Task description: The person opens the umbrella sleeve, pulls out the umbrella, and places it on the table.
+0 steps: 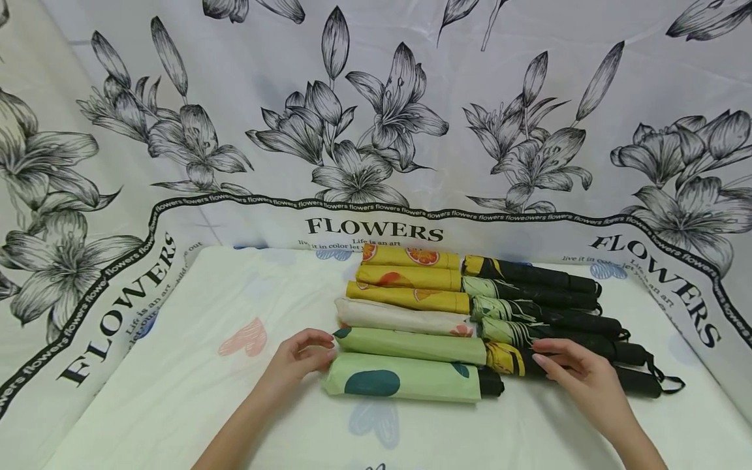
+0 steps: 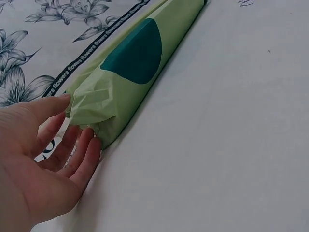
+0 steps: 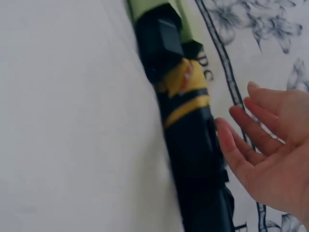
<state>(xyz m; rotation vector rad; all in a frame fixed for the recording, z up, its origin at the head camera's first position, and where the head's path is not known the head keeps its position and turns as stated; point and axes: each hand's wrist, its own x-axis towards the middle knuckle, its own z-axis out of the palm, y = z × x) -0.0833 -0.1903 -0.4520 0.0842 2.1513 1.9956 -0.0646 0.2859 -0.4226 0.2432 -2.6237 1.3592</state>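
Several folded umbrellas lie side by side in two columns. At the front of the left column is a light green umbrella (image 1: 431,380) with dark teal ovals and a black end. My left hand (image 1: 302,356) is at the left end of this column, its loosely bent fingertips against the green fabric in the left wrist view. Behind lies a second green umbrella (image 1: 411,346). On the right, my right hand (image 1: 581,372) hovers beside the front black umbrella (image 3: 193,159) with yellow folds, fingers spread and holding nothing. That hand covers part of the umbrella in the head view.
Behind the green ones lie a cream umbrella (image 1: 405,318) and yellow umbrellas (image 1: 411,298) with orange slices. More black umbrellas (image 1: 578,320) with green or yellow folds fill the right column, some with wrist loops (image 1: 674,385). A flower-printed cloth (image 1: 282,163) rises behind.
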